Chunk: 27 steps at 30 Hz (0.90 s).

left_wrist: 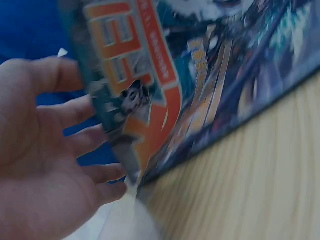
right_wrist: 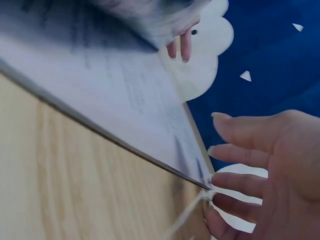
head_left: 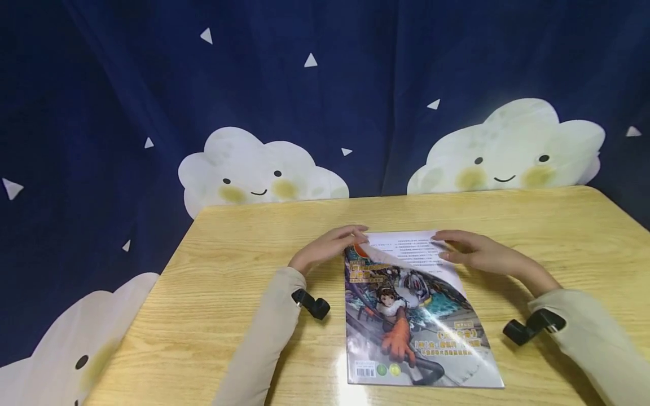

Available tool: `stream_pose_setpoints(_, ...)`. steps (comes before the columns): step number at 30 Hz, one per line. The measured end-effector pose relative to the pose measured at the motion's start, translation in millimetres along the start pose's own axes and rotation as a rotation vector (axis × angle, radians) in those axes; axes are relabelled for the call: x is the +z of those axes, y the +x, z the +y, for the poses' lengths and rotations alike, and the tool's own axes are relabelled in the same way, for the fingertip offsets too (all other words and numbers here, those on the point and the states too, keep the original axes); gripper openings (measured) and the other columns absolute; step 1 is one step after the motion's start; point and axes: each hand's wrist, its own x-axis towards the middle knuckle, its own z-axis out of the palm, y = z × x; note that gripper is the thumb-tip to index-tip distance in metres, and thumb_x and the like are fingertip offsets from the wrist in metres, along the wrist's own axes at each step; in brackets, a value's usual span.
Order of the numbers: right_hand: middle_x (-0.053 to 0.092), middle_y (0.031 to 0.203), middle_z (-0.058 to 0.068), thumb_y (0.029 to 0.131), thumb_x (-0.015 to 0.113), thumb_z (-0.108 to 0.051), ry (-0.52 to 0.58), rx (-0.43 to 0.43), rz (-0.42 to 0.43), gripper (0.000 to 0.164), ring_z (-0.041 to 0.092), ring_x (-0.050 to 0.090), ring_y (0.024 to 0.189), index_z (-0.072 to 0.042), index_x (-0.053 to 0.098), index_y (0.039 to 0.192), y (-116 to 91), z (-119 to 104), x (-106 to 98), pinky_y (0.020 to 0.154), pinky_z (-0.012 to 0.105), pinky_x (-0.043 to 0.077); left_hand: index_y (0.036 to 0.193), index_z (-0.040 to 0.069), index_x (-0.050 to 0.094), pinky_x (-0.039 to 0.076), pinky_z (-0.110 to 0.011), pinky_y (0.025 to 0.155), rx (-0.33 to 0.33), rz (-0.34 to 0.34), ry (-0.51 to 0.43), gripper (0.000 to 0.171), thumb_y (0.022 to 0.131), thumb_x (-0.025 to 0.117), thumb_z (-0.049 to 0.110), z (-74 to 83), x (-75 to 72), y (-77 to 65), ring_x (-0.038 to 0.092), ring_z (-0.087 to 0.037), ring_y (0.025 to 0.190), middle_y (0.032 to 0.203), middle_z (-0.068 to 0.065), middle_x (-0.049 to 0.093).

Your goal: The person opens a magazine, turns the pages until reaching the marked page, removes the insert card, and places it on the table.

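Observation:
A glossy magazine (head_left: 401, 332) lies on the wooden table, its illustrated front cover facing up. The cover's far right part is curled back toward the left, baring a white printed page (head_left: 411, 245). My left hand (head_left: 330, 247) is at the far left corner, its loosely bent fingers against the magazine's edge in the left wrist view. At the far right corner, my right hand (head_left: 479, 255) has its fingers spread, the tips beside the page's corner. In the right wrist view, the lifted cover (right_wrist: 160, 22) partly hides the fingers of the other hand.
The light wooden table (head_left: 218, 282) extends to both sides of the magazine. Behind it hangs a dark blue curtain (head_left: 355, 96) with clouds and small white triangles. Small black devices sit on the left wrist (head_left: 311, 304) and right wrist (head_left: 533, 326).

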Motion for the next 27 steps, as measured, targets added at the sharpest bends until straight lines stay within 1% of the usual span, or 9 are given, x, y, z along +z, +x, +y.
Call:
stream_pose_setpoints(2,0.035,0.145,0.032,0.095,0.063,-0.021,-0.03,-0.008,-0.007,0.054,0.053,0.029,0.133,0.003,0.045,0.139,4.4,-1.5,2.5,0.105,0.065,0.025,0.111,0.003,0.062,0.026,-0.041,0.113,-0.009,-0.036,-0.04,0.02,0.098,0.05,0.014,-3.5,-4.8,-6.2,0.032,-0.025,0.14,0.15,-0.008,0.04)
stream_pose_setpoints(4,0.032,0.145,0.035,0.092,0.067,-0.023,-0.086,-0.014,-0.007,0.059,0.054,0.026,0.134,0.005,0.045,0.139,8.5,-2.9,4.4,0.106,0.065,0.023,0.104,0.006,0.062,0.027,-0.041,0.113,-0.025,-0.05,-0.022,0.012,0.095,0.055,0.011,-7.6,-8.6,-12.1,0.032,-0.024,0.14,0.149,-0.007,0.041)
stream_pose_setpoints(9,0.026,0.146,0.038,0.086,0.073,-0.03,-0.239,0.006,-0.015,0.076,0.056,0.022,0.134,0.009,0.038,0.142,16.9,-7.2,9.2,0.107,0.066,0.018,0.092,0.009,0.059,0.014,-0.043,0.117,-0.031,-0.104,0.162,0.003,0.091,0.062,0.008,-10.0,-13.2,-25.2,0.02,-0.029,0.145,0.153,-0.007,0.035)
stream_pose_setpoints(11,0.027,0.145,0.039,0.085,0.074,-0.03,-0.273,0.004,-0.015,0.081,0.056,0.023,0.133,0.011,0.035,0.142,19.9,-8.0,11.4,0.107,0.065,0.019,0.099,0.01,0.059,0.012,-0.045,0.117,-0.024,-0.114,0.238,0.009,0.091,0.062,0.007,-7.9,-14.5,-29.1,0.018,-0.031,0.146,0.154,-0.007,0.034)
stream_pose_setpoints(13,0.029,0.145,0.038,0.085,0.075,-0.029,-0.29,0.005,-0.008,0.083,0.056,0.025,0.133,0.013,0.033,0.142,21.4,-8.5,12.9,0.107,0.064,0.02,0.117,0.013,0.058,0.013,-0.046,0.117,-0.014,-0.118,0.283,0.024,0.094,0.059,0.008,-4.8,-15.7,-31.8,0.019,-0.032,0.145,0.153,-0.009,0.035)
stream_pose_setpoints(17,0.032,0.143,0.038,0.083,0.076,-0.026,-0.302,0.013,0.011,0.084,0.055,0.028,0.132,0.013,0.031,0.142,21.1,-8.5,14.1,0.107,0.063,0.022,0.146,0.014,0.043,0.014,-0.047,0.117,0.039,-0.16,0.348,0.044,0.102,0.047,0.013,0.9,-16.9,-34.2,0.02,-0.035,0.144,0.153,-0.014,0.035)
stream_pose_setpoints(20,0.032,0.143,0.037,0.083,0.077,-0.024,-0.308,0.022,0.021,0.084,0.054,0.028,0.132,0.013,0.031,0.143,20.6,-7.7,15.0,0.107,0.063,0.022,0.147,0.012,0.043,0.008,-0.051,0.117,0.068,-0.215,0.404,0.043,0.104,0.042,0.02,4.5,-15.1,-35.8,0.011,-0.039,0.145,0.156,-0.017,0.026)
stream_pose_setpoints(22,0.032,0.144,0.036,0.082,0.077,-0.025,-0.302,0.037,0.024,0.085,0.053,0.028,0.132,0.012,0.03,0.143,20.3,-8.0,15.7,0.107,0.062,0.022,0.146,0.012,0.043,0.007,-0.054,0.116,0.067,-0.234,0.441,0.043,0.103,0.044,0.018,7.0,-13.5,-38.2,0.008,-0.041,0.145,0.157,-0.018,0.021)
stream_pose_setpoints(27,0.031,0.146,0.034,0.082,0.077,-0.031,-0.281,0.088,0.03,0.09,0.051,0.029,0.134,0.01,0.028,0.146,20.0,-8.7,16.1,0.108,0.061,0.023,0.142,0.019,0.048,0.009,-0.061,0.113,0.044,-0.218,0.527,0.057,0.091,0.048,-0.007,14.3,-10.4,-45.4,0.008,-0.04,0.145,0.158,-0.014,0.022)
